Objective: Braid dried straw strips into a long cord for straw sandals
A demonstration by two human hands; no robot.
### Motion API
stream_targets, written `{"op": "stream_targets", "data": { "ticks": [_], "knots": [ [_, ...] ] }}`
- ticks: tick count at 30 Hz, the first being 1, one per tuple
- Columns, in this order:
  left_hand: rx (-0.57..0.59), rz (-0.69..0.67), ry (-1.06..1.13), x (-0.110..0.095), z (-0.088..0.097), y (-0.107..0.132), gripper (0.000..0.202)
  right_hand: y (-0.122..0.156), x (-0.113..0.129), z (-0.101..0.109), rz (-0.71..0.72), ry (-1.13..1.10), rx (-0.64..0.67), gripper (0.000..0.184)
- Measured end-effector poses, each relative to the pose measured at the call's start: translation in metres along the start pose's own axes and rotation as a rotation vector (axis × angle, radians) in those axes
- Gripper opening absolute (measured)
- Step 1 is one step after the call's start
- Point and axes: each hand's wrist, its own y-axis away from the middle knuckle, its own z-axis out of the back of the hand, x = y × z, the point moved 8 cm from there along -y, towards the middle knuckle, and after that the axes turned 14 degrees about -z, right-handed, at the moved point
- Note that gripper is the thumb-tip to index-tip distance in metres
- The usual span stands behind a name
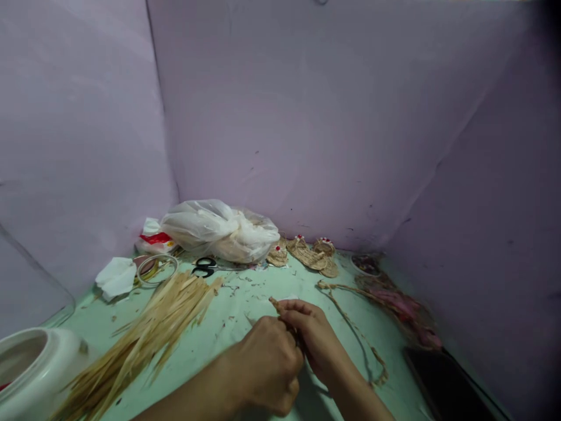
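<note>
My left hand (pixel 268 363) is curled into a fist, close against my right hand. The fingertips of my right hand (pixel 313 332) pinch a short twisted piece of straw-coloured fibre (pixel 274 303), whose tip sticks out beyond them. What lies inside the left fist is hidden, though the fibre seems to run down between both hands. On the right, a braided fibre cord (pixel 348 318) curves over the green tabletop (pixel 245 307). A bundle of dry, flat fibre strips (pixel 162 327) spreads to the left of my hands.
Black-handled scissors (pixel 205 268) lie before a knotted plastic bag (pixel 223 231). Small woven slippers (pixel 307 255) with red beads rest by the wall. A white tub (pixel 48 362) stands front left, with a ring-shaped roll (pixel 158 270) behind. A dark flat object (pixel 447 383) lies front right.
</note>
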Motion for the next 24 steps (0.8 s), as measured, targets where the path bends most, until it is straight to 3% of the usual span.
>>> {"op": "stream_targets", "data": {
  "ticks": [2,4,9,12,15,19,24],
  "knots": [
    [-0.02,-0.006,-0.03,0.002,-0.001,0.0,0.014,-0.007,0.005,0.014,0.033,-0.004,-0.071,0.013],
    [-0.06,0.08,-0.023,0.014,0.001,0.006,0.01,-0.013,0.007,0.024,0.044,-0.048,-0.104,0.017],
    [-0.18,0.577,0.106,0.07,0.0,0.036,0.012,-0.02,0.006,0.028,0.042,-0.066,-0.115,0.02],
    [-0.223,0.75,0.141,0.088,-0.006,0.049,0.015,-0.023,0.001,0.021,0.085,0.031,-0.047,0.025],
    [-0.253,0.717,0.126,0.088,-0.011,0.049,0.015,-0.027,-0.007,0.014,0.134,0.133,0.054,0.021],
    [-0.396,0.565,0.023,0.078,-0.002,0.043,0.015,-0.027,-0.015,0.012,0.173,0.251,0.034,0.015],
    [-0.531,0.486,0.046,0.073,0.003,0.043,0.014,-0.028,-0.025,0.003,0.061,0.202,0.058,0.011]
  ]
}}
